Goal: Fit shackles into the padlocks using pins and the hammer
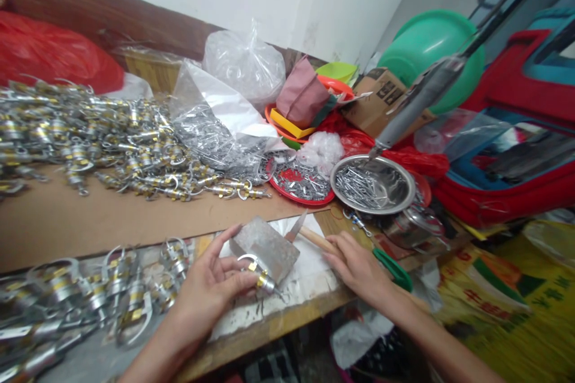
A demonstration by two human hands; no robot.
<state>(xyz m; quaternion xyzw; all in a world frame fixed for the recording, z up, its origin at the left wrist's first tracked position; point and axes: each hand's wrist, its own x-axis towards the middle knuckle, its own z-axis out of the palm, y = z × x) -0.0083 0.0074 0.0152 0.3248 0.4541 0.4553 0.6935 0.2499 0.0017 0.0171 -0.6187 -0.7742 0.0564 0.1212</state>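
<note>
My left hand (pixel 213 284) pinches a small silver metal fitting (pixel 266 282), with yellow parts and a curved arm, between thumb and fingers. The fitting lies at the near side of a grey metal block (pixel 263 242), and whether it touches the block I cannot tell. Wrapped round a wooden handle, my right hand (pixel 357 263) holds a hammer (pixel 318 240), its head beside the block's right corner. Under the block is a white, worn sheet (pixel 251 317). More fittings (pixel 135 293) of the same kind lie on the bench left of my left hand.
Behind, a large heap of fittings (pixel 90 137) covers cardboard (pixel 179 215). A red tray (pixel 309 200) of small parts and a steel bowl (pixel 406 203) of metal pins stand further right. A grey power driver (pixel 417 102) hangs over the bowl. Green scissor-like handles (pixel 395 269) lie near my right wrist.
</note>
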